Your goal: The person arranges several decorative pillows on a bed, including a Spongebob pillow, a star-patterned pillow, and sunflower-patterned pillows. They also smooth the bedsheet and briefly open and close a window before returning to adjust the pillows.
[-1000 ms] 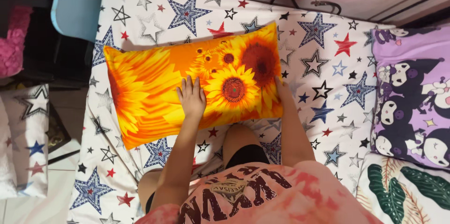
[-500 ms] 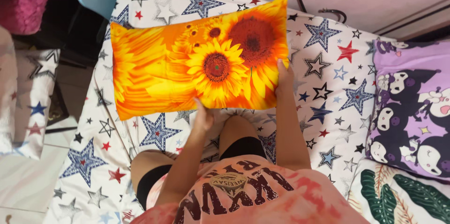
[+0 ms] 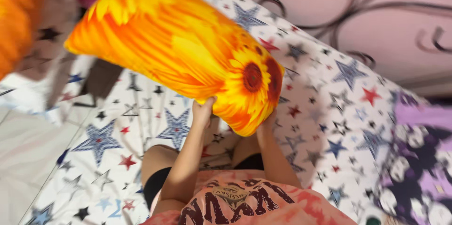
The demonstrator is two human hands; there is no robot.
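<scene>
A long orange and yellow pillow with a sunflower print [image 3: 179,51] is lifted off the bed and tilts up toward the upper left. My left hand [image 3: 203,108] grips its lower edge from below. My right hand [image 3: 267,122] holds the pillow's near right end, mostly hidden behind the fabric. My knees rest on the star-printed bed sheet [image 3: 320,112] just under the pillow. The picture is blurred by motion.
A purple cartoon-print pillow [image 3: 423,168] lies at the right of the bed. A dark metal scrollwork headboard [image 3: 358,13] runs against the pink wall. An orange blur [image 3: 16,13] fills the top left corner. Pale floor tiles [image 3: 23,159] lie left of the bed.
The sunflower pillow went from lying flat on the bed to being raised and swung up to the left. My left hand moved from its top to its lower edge. The view tilted.
</scene>
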